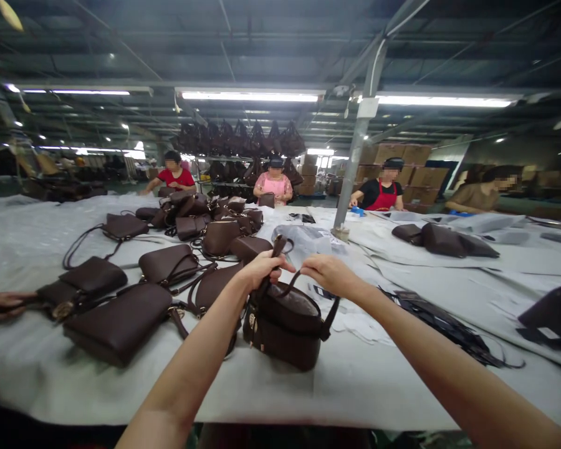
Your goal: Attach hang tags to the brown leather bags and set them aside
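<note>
A dark brown handbag (283, 340) stands upright on the white-covered table in front of me, its top open and a pale lining showing inside. My left hand (264, 269) is closed around part of its strap, above the bag's left side. With fingers pinched, my right hand (330, 273) grips the strap over the bag's right side. A round metal emblem and small metal fittings show on the bag's left face. Close by on the left lies another brown handbag (119, 321), resting on its side.
Several brown bags (222, 238) are heaped at the left and centre. Black straps (432, 324) and papers lie to the right, near a metal post (353, 168). Another person's hand (4, 304) reaches in at the left edge. Several people work across the table.
</note>
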`<state>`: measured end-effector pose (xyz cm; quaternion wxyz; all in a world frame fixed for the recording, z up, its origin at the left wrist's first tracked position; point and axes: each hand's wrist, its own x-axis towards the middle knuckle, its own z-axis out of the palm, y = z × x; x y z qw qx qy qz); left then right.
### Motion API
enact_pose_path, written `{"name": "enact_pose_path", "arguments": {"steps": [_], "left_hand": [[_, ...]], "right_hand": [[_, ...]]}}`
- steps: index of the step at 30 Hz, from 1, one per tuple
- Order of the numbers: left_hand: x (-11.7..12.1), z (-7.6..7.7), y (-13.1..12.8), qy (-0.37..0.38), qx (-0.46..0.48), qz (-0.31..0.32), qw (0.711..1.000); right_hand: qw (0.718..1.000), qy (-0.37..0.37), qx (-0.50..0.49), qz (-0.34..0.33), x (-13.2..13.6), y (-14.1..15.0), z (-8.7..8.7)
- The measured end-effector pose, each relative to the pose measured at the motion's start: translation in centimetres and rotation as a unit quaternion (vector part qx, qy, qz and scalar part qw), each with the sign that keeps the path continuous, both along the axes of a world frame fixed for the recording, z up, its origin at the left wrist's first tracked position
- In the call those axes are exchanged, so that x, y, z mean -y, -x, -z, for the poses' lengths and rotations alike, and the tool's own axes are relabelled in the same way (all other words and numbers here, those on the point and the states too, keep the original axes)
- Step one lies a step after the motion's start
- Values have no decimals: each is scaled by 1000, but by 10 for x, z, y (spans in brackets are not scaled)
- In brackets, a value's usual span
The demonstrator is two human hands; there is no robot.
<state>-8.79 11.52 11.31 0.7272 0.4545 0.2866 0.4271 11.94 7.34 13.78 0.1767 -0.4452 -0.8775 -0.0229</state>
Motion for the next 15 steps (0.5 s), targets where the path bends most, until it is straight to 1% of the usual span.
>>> {"name": "enact_pose_path", "arguments": {"steps": [2, 3, 6, 7, 9, 12, 15], "left_hand": [[7, -2, -13, -67, -84, 65, 992], [9, -3, -17, -97, -117, 81, 985], [7, -6, -20, -148, -187, 81, 968], [5, -7, -19, -156, -208, 80, 962], [1, -8, -17, -164, -241, 88, 953], [-3, -12, -15, -161, -257, 109, 947], [-4, -16, -14, -144, -263, 138, 944]], "right_hand": [[999, -14, 31, 16, -4, 9, -7], [999, -13, 45, 29, -6, 14, -9], [992, -25, 74, 97, -4, 22, -12], [989, -41, 80, 117, -2, 24, -12], [983, -87, 89, 131, 4, 24, -10], [977, -149, 92, 123, 9, 20, -9], [975, -170, 98, 102, 8, 10, -11]]}}
